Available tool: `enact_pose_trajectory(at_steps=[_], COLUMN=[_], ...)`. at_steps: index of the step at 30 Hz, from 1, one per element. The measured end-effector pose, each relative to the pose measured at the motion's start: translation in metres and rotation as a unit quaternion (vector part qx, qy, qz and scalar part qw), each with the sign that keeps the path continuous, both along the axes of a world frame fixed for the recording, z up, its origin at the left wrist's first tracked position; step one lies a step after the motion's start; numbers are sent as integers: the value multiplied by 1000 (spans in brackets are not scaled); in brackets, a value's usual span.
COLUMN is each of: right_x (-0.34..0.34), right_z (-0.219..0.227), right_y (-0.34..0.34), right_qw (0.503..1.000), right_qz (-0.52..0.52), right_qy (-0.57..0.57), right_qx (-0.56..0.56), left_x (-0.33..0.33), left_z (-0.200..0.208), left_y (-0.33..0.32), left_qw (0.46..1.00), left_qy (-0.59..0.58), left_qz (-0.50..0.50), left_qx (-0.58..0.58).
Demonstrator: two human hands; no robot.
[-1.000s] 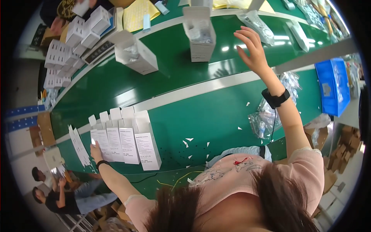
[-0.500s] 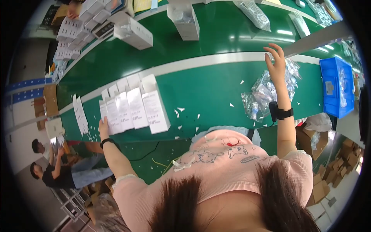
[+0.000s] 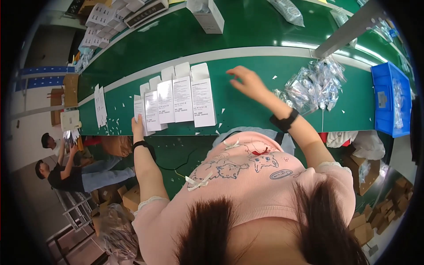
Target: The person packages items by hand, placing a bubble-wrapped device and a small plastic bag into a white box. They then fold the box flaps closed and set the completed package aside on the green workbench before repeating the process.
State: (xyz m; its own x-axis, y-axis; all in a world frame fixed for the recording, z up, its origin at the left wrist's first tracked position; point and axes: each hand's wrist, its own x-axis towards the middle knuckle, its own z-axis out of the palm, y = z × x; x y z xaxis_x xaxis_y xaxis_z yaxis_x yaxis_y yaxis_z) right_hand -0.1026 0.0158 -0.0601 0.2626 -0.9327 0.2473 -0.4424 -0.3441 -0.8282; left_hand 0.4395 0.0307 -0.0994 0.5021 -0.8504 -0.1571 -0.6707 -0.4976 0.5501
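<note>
Several white cartons [image 3: 183,100] lie side by side in a row on the green table, their top flaps standing open at the far end. At the near end of the leftmost carton [image 3: 139,106], my left hand [image 3: 138,126] grips its lower edge. My right hand [image 3: 247,81] hangs over the table to the right of the row, fingers apart and loosely bent, with nothing visible in them. Behind its wrist lies a pile of clear plastic bags [image 3: 316,84] with small parts inside.
A blue bin [image 3: 391,100] stands at the table's right end. Flat white sheets [image 3: 100,106] and paper scraps lie on the left. Beyond the pale rail [image 3: 247,52], an open white box [image 3: 206,17] stands on another green surface. A metal post [image 3: 344,37] rises at right. Two people sit at far left.
My right hand has moved left from above the bag pile toward the cartons. My left hand stays at the leftmost carton. The whole view has shifted, and fewer open boxes show beyond the rail.
</note>
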Motion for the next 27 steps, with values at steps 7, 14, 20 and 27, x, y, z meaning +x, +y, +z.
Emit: enact_pose_trajectory(at_steps=[7, 14, 20, 27], right_x=[80, 25, -49, -131], right_z=[-16, 15, 67, 51], right_y=[-16, -29, -40, -160], right_qw=[986, 989, 985, 994], right_qz=[25, 134, 142, -95], right_qy=[118, -26, 62, -15], right_qx=[115, 60, -82, -50], left_x=[-33, -180, -380, -399], left_z=[26, 80, 110, 73], left_y=[4, -47, -51, -79], left_qw=[996, 940, 826, 867], left_qy=[-90, -131, 415, 307], left_qz=[6, -213, -361, -361], left_qx=[23, -231, -121, -153])
